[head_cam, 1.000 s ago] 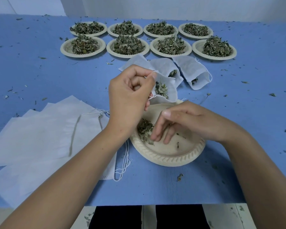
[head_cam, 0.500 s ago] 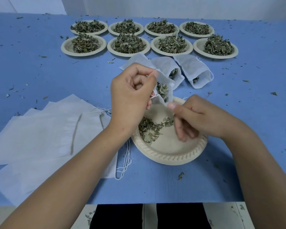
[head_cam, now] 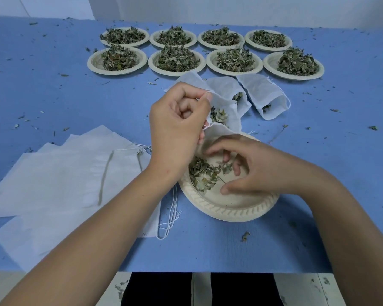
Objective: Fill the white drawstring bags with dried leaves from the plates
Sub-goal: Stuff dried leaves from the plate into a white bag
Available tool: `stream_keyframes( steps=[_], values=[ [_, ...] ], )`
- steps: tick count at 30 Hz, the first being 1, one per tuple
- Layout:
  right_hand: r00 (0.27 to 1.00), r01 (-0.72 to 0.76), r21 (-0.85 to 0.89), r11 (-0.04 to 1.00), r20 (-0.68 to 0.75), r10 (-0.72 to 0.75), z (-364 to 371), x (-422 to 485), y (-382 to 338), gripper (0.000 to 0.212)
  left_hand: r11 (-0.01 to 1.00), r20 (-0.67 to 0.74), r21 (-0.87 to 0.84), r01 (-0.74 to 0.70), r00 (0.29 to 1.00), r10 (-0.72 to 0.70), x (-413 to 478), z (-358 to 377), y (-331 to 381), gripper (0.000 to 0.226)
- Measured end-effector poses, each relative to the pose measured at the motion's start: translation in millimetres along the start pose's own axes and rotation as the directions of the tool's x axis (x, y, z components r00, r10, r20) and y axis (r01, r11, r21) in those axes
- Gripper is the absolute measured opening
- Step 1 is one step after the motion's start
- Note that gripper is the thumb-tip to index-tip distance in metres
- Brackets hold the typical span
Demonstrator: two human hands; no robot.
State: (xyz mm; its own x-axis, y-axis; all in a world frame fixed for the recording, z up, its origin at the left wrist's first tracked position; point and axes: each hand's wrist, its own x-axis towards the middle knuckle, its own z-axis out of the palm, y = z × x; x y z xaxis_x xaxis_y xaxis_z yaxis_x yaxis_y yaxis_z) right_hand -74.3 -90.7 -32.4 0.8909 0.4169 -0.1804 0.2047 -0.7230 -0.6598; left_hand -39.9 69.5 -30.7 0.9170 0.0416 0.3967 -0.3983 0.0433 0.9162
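Observation:
My left hand [head_cam: 177, 127] pinches the rim of a white drawstring bag [head_cam: 227, 104] and holds its mouth open just above a cream paper plate [head_cam: 228, 206]; dried leaves show inside the bag. A small heap of dried leaves [head_cam: 205, 173] lies on the plate's left side. My right hand [head_cam: 254, 166] hovers over the plate with fingers spread and curved down toward the leaves, holding nothing that I can see.
Two more partly filled bags [head_cam: 263, 96] lie behind the plate. Several plates heaped with dried leaves [head_cam: 177, 58] stand in two rows at the back. A stack of flat empty bags [head_cam: 60, 177] with loose strings lies at the left. Leaf crumbs dot the blue table [head_cam: 341, 140].
My right hand rose from the plate to the bag's mouth, then came back down over the plate with its fingers spread. The leaf heap on the plate got spread out. My left hand stayed put.

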Motion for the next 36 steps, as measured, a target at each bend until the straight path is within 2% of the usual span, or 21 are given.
stream_keyframes(
  steps=[2,4,11,15,18,21,23,26,28,30,33,36],
  values=[
    [0.995,0.092,0.021,0.996,0.027,-0.093,7.1,3.1,-4.3,0.068,1.0,-0.002,0.004,-0.006,1.0,0.006,-0.1,0.4,0.0,0.015],
    [0.987,0.154,0.053,0.987,0.044,-0.156,14.1,5.9,-7.0,0.065,1.0,-0.002,0.0,-0.006,1.0,0.006,-0.5,1.0,-0.4,0.015],
    [0.946,0.311,-0.018,0.95,-0.094,-0.311,26.0,12.4,-13.9,0.023,1.0,0.001,-0.027,0.007,1.0,-0.007,-0.6,2.1,-1.4,0.016],
    [0.926,0.354,-0.051,0.934,-0.123,-0.357,28.6,12.8,-16.5,0.01,1.0,-0.004,-0.015,-0.003,1.0,0.003,-0.3,1.7,-1.8,0.015],
    [0.91,0.377,-0.079,0.923,-0.151,-0.385,29.1,12.6,-16.3,0.009,1.0,-0.003,-0.016,-0.005,1.0,0.005,-0.2,1.6,-2.3,0.015],
    [0.918,0.35,-0.006,0.937,-0.197,-0.344,26.2,9.0,-15.7,0.01,1.0,-0.003,-0.005,-0.013,1.0,0.013,-0.1,1.2,-2.4,0.015],
    [0.925,0.347,0.173,0.922,-0.229,-0.305,20.1,3.6,-15.9,0.012,1.0,-0.004,0.001,-0.018,1.0,0.018,0.3,0.6,-2.4,0.014],
    [0.893,0.438,0.502,0.746,-0.342,-0.294,8.6,-3.1,-17.1,0.017,1.0,0.005,0.002,-0.007,1.0,0.007,0.9,0.8,-2.5,0.014],
    [0.851,0.507,0.626,0.592,-0.473,-0.228,3.7,-3.1,-16.2,0.017,1.0,0.025,-0.003,0.009,1.0,-0.009,1.1,1.2,-3.2,0.016],
    [0.807,0.55,0.675,0.492,-0.581,-0.105,0.7,-0.5,-14.8,0.018,1.0,0.052,0.012,0.017,0.999,-0.017,0.9,1.8,-4.2,0.017],
    [0.764,0.576,0.712,0.402,-0.643,0.045,-0.7,3.4,-13.2,0.02,0.998,0.096,0.06,-0.009,0.995,0.003,-0.5,2.8,-5.8,0.016],
    [0.741,0.561,0.689,0.459,-0.665,0.092,2.8,4.0,-12.3,0.015,0.997,0.151,0.077,-0.02,0.989,0.008,-1.9,4.4,-7.3,0.016]
  ],
)
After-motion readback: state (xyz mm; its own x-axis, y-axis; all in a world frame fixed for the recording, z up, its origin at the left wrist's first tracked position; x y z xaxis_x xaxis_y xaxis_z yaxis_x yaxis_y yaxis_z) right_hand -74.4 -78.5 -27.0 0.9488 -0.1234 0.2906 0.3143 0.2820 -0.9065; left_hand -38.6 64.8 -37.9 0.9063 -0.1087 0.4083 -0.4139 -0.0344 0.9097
